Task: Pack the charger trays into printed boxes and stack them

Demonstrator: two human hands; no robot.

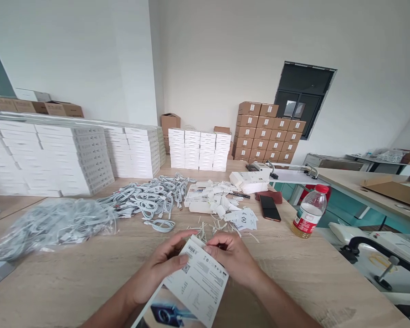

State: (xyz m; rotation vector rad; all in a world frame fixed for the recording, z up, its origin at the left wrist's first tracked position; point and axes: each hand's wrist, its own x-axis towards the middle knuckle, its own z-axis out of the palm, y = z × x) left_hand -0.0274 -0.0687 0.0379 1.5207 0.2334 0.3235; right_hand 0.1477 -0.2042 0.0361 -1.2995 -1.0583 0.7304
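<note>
A flat white box (pixel 201 282) with a barcode, printed text and a product picture is tilted toward me over the near edge of the table. My left hand (pixel 167 259) grips its left edge, thumb on the printed face. At the top edge, my right hand (pixel 230 255) pinches the box near its upper corner; the fingertips behind it are hidden. Just beyond lie thin paper strips (pixel 208 228) and white printed cards (pixel 244 218). Coiled white cables (pixel 160 225) are heaped farther off to the left.
Clear plastic bag (pixel 61 223) of cables at left; stacked white boxes (pixel 54 159) behind it. A phone (pixel 269 208) and a red-capped bottle (pixel 309 214) stand at right. Brown cartons (pixel 259 136) are piled at the back. A metal-armed machine (pixel 379 255) is beyond the table's right edge.
</note>
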